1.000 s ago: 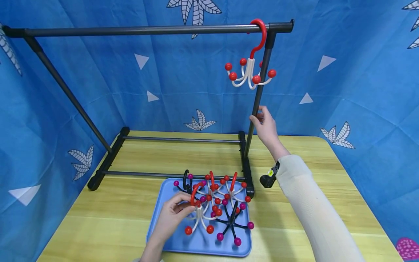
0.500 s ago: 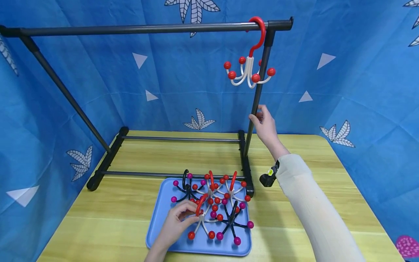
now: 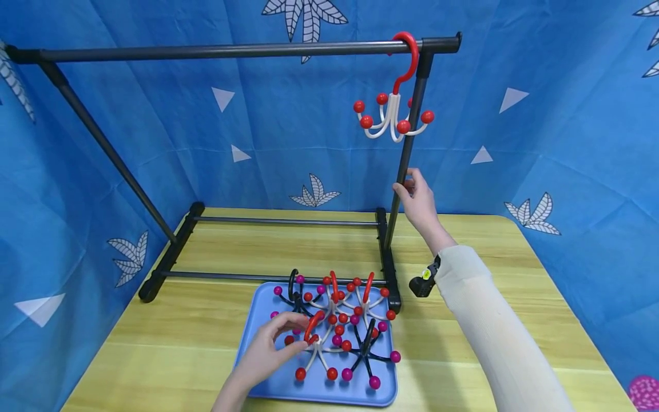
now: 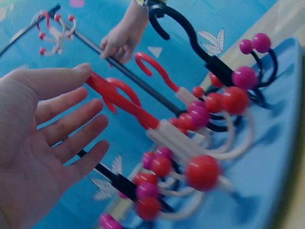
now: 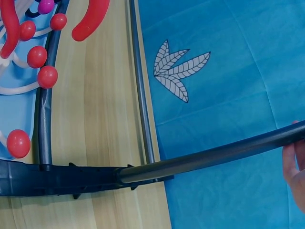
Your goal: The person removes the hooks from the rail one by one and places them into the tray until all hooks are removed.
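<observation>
A red-and-white claw hanger with red ball tips [image 3: 313, 326] sits in the front left part of the blue tray [image 3: 273, 387]. Fingers apart, my left hand [image 3: 268, 347] is around its red hook; in the left wrist view the thumb tip is right at the hook [image 4: 119, 101] and the other fingers are nearly straight. With thumb and fingers, my right hand [image 3: 419, 200] holds the right upright post [image 3: 393, 220] of the black rack. From the rack's top bar [image 3: 231, 52] hangs another red-and-white claw hanger [image 3: 394, 106], close to the right end.
Other claw hangers crowd the tray: two red-and-white ones at the back and black ones with magenta tips, such as the front right hanger [image 3: 364, 346]. Black base feet [image 3: 388, 269] of the rack stand on the wooden table [image 3: 479, 297]. Blue patterned cloth [image 3: 566, 114] surrounds it.
My left hand has set the red-and-white hanger down, slightly lower and to the right in the tray, and its fingers have spread from the hook. The right hand stays on the post.
</observation>
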A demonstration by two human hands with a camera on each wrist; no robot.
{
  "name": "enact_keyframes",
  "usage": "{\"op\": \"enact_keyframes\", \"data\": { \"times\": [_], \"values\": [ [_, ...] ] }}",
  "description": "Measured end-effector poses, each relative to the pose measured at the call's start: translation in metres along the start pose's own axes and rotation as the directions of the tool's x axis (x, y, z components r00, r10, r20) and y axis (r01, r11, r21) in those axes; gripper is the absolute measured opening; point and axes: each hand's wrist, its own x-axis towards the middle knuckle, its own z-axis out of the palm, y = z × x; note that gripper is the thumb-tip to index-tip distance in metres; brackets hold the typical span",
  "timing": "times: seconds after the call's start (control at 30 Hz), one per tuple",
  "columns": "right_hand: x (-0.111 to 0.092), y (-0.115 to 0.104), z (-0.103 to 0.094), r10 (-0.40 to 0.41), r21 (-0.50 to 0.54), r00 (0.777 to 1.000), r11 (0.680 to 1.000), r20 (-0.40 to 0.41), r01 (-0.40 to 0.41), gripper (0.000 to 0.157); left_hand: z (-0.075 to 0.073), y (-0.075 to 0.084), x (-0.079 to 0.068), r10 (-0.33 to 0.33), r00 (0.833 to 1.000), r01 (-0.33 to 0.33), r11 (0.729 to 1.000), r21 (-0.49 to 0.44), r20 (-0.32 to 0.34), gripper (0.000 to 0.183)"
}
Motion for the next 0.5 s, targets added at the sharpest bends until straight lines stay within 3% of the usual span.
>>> {"op": "enact_keyframes", "data": {
  "times": [0.23, 0.5],
  "values": [
    [0.0, 0.0, 0.001, -0.006, 0.013, 1.0, 1.0, 0.006, 0.006, 0.038, -0.016, 0.035, 0.02, 0.194, 0.978, -0.178, 0.967, 0.18, -0.075, 0.021],
    [0.0, 0.002, 0.0, 0.009, 0.001, 1.0, 1.0, 0.009, -0.009, 0.039, -0.029, 0.084, 0.053, 0.3, 0.95, -0.256, 0.905, 0.339, -0.085, 0.018]
  ]
}}
